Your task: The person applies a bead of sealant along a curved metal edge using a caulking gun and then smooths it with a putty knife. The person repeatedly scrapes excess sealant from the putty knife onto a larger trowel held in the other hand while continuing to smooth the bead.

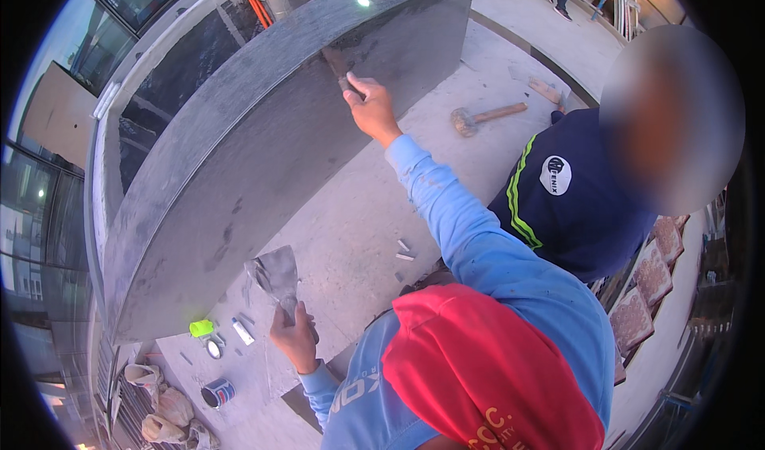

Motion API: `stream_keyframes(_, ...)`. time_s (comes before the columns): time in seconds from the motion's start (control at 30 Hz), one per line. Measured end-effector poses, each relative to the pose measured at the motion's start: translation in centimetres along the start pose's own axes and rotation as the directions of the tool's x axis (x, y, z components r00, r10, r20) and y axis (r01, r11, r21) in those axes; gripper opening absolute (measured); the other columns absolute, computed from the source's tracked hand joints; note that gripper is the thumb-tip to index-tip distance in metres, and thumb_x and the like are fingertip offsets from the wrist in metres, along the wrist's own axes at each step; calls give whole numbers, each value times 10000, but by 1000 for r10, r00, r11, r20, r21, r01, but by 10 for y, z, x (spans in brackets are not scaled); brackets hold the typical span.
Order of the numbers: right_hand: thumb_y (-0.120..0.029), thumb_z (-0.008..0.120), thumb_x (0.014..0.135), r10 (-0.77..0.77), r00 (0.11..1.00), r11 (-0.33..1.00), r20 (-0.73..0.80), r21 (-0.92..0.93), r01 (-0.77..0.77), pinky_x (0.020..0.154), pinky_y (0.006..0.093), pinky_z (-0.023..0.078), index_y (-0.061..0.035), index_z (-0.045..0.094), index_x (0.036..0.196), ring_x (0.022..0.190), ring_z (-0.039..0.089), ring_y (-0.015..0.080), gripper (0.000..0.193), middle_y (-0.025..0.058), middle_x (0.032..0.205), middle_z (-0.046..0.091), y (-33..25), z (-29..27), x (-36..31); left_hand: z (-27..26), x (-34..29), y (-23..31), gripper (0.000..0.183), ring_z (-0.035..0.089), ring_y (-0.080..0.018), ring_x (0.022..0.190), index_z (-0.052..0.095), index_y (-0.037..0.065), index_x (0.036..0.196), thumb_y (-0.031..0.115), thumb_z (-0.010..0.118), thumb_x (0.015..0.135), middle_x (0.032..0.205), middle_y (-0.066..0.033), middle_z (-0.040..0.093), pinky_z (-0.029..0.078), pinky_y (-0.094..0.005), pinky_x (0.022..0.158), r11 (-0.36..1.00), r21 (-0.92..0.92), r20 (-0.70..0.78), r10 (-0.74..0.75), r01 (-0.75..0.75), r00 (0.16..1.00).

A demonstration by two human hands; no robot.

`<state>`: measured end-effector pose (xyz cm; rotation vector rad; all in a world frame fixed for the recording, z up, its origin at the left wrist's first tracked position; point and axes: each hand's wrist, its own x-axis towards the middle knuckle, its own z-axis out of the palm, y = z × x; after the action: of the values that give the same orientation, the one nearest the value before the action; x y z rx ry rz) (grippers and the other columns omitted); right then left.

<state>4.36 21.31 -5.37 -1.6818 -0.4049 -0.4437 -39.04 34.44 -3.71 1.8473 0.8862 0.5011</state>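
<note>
A large curved grey panel (263,139) with a smooth, smudged face stands across the middle. My right hand (373,111), arm stretched forward, is closed around the handle of a putty knife (334,61). That blade lies against the panel's face near its upper edge. Lower down, my left hand (296,337) grips a wide-bladed scraper (279,273), its grey-smeared blade pointing up beside the panel's lower edge. Blue sleeves cover both my arms, and a red cloth (486,354) fills the lower middle.
A co-worker in a navy top (570,187) is close on my right. Beyond my right arm lies a mallet (464,121). Near the panel's left end are a lime-green item (201,328), a white tube (242,331), a can (217,392) and bags (171,408). Reddish slabs (633,318) lie at right.
</note>
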Motion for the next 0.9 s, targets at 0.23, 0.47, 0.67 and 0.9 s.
stream_keyframes(0.23, -126, 659, 973, 74, 925, 974, 374, 173, -148, 835, 297, 506, 27, 655, 1331, 907, 619, 167, 390, 99, 1122, 692, -54, -55, -36, -1, 18, 4, 345, 628, -137, 612, 684, -102, 1137, 140, 752, 900, 716, -116, 684, 502, -315, 582, 987, 121, 17, 102, -103, 995)
stream_keyframes(0.47, -94, 680, 950, -218, 729, 976, 649, 147, 161, 845, 337, 535, 26, 685, 1279, 971, 676, 213, 350, 129, 1125, 720, -141, -66, -109, -16, 61, 15, 467, 734, -331, 833, 666, -104, 1217, 147, 779, 840, 956, -269, 727, 555, -370, 777, 903, 244, 30, 356, -353, 934)
stream_keyframes(0.67, -99, 702, 922, -369, 647, 903, 668, 91, 421, 822, 395, 560, -34, 728, 1214, 965, 686, 347, 300, 110, 1140, 719, -165, -51, -121, -18, 65, 31, 454, 738, -326, 854, 677, -92, 1215, 114, 780, 824, 989, -257, 726, 559, -362, 781, 901, 201, 74, 378, -385, 923)
stream_keyframes(0.9, -108, 690, 933, -440, 553, 808, 707, 43, 588, 759, 413, 553, -66, 728, 1241, 911, 652, 317, 314, 86, 1170, 709, -169, -46, -113, -21, 60, 36, 464, 711, -288, 826, 687, -59, 1238, 108, 782, 815, 959, -207, 716, 545, -351, 769, 857, 224, 118, 448, -463, 886)
